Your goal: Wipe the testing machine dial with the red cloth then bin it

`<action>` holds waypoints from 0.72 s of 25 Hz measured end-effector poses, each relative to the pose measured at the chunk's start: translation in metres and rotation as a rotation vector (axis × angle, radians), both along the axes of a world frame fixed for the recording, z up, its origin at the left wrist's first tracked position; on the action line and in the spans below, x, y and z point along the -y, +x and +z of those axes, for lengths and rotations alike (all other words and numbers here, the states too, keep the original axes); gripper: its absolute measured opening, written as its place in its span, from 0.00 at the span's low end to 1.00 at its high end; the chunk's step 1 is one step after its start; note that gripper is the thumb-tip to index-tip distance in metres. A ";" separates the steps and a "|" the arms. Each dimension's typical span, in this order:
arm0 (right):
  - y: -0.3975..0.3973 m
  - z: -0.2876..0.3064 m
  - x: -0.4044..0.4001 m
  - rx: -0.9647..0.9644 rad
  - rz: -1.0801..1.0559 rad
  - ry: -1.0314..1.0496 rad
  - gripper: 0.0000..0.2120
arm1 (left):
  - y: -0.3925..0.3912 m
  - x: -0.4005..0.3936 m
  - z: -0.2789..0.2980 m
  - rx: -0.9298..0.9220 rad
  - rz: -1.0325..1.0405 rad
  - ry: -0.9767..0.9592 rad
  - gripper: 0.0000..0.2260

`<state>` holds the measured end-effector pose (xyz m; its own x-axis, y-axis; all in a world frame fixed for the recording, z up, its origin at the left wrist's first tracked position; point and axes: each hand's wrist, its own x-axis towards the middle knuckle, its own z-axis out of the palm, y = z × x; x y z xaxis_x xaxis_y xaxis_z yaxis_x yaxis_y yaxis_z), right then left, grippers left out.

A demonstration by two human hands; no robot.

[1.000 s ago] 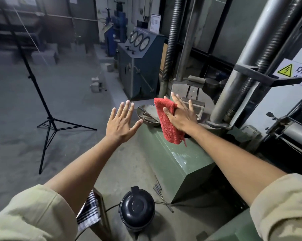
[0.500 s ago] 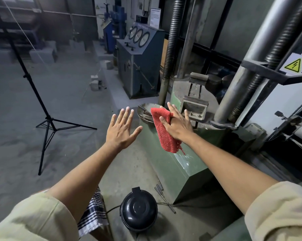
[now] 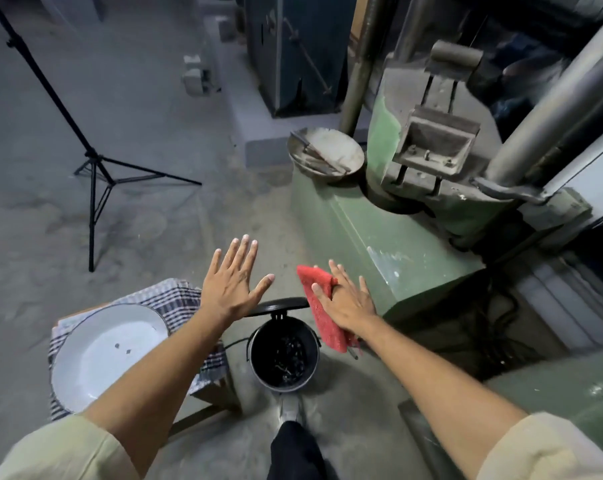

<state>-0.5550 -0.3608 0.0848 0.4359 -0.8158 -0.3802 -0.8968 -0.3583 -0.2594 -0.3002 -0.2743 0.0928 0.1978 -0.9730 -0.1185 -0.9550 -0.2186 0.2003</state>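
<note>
Red cloth: limp, light, likely to drape and snag on a rim; pinned under the right hand by thumb and flat fingers, hanging just above the open bin, lid up; left hand spread, empty; pedal foot partly hidden; dial out of frame; bin contents indistinct.

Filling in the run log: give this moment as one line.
stage: binning | right hand: holds red cloth beside open black pedal bin | left hand: open, empty | lid: up | foot on pedal
</note>
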 end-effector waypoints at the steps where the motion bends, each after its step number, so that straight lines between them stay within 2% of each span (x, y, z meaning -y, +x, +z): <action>1: -0.003 -0.029 -0.009 -0.028 0.003 0.040 0.31 | -0.001 -0.007 -0.025 -0.001 0.008 0.045 0.45; 5: -0.018 -0.140 -0.045 -0.160 0.142 0.074 0.31 | -0.009 -0.041 -0.124 -0.022 0.035 0.216 0.46; 10: -0.017 -0.237 -0.075 -0.257 0.286 0.040 0.35 | -0.011 -0.070 -0.206 -0.033 0.082 0.335 0.46; 13: -0.005 -0.271 -0.069 -0.257 0.265 0.026 0.37 | -0.005 -0.073 -0.233 -0.037 0.097 0.391 0.46; 18: 0.008 -0.273 -0.046 -0.162 0.149 0.002 0.52 | 0.004 -0.068 -0.237 -0.042 0.141 0.386 0.46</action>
